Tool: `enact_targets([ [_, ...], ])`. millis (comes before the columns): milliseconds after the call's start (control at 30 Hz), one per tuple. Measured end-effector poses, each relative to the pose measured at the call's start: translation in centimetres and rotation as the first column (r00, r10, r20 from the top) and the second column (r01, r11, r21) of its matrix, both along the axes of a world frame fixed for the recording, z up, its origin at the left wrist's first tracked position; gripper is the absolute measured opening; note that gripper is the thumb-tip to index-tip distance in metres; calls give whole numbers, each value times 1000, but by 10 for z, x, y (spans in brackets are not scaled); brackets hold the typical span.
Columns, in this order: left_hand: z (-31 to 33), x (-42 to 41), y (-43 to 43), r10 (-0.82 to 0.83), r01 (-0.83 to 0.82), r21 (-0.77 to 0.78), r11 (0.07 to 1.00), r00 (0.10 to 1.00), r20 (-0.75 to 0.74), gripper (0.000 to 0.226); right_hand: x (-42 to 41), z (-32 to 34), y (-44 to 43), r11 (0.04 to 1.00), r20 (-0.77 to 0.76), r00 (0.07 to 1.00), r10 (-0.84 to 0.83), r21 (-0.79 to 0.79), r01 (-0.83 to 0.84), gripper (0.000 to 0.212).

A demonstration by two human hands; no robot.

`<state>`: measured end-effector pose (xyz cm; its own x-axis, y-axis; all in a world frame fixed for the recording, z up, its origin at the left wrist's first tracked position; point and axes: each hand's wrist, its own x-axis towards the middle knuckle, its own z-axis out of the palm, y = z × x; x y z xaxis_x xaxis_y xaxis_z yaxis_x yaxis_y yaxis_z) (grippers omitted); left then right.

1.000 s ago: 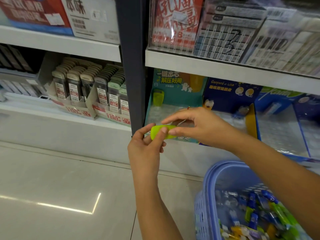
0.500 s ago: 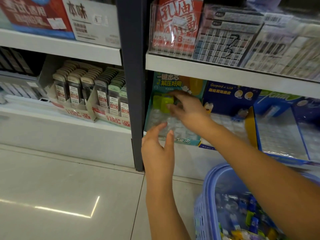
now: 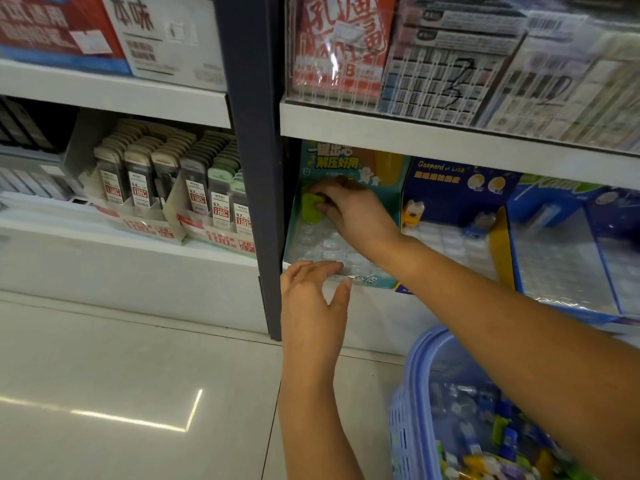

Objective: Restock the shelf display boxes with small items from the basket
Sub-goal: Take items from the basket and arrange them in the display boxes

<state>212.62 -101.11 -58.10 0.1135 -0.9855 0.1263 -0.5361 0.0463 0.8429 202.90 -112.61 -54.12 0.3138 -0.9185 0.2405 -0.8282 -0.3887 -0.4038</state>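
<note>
A teal display box with a clear plastic slot tray stands on the lower shelf, right of the dark post. My right hand reaches into its back left corner and pinches a small yellow-green item against the tray. My left hand hovers with fingers spread at the box's front edge, holding nothing. A lilac plastic basket with several small coloured items hangs under my right forearm at the bottom right.
A blue display box and another blue box with clear trays stand to the right. Boxes of pencil leads fill the left shelf. A dark upright post divides the shelves. Pale tiled floor lies below.
My right hand carried the yellow-green item from in front of the shelf into the teal box's back left corner. My left hand let go of it and moved up to the box's front edge.
</note>
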Motion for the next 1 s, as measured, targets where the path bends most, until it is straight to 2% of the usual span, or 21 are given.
enact_targets([
  [100,-1,0,0,-5,5,-3,1000,1000,-15,30,-2,4,1,1000,17,1000,18,-12,-17,30],
  [233,1,0,0,-3,3,-3,1000,999,-44,30,1,5,1,997,-89,993,72,-28,-75,30],
  [333,1,0,-1,0,0,9,1000,999,-54,30,6,6,-2,1000,-31,999,16,15,-15,29],
  [533,4,2,0,-6,8,21,1000,995,-96,31,6,6,1,999,-61,998,-33,16,34,30],
  [733,7,4,1,-42,47,31,998,990,-137,31,8,8,1,993,6,995,-102,65,101,27],
  [900,15,-5,22,66,-93,-85,992,956,-285,20,-9,31,15,987,-104,995,2,161,15,36],
  [967,22,-18,32,40,-72,-96,993,952,-303,12,-34,36,45,990,-48,998,42,139,-35,36],
  [1000,25,-27,35,-3,-24,-84,996,952,-308,17,-52,35,64,991,-11,999,45,128,-43,31],
])
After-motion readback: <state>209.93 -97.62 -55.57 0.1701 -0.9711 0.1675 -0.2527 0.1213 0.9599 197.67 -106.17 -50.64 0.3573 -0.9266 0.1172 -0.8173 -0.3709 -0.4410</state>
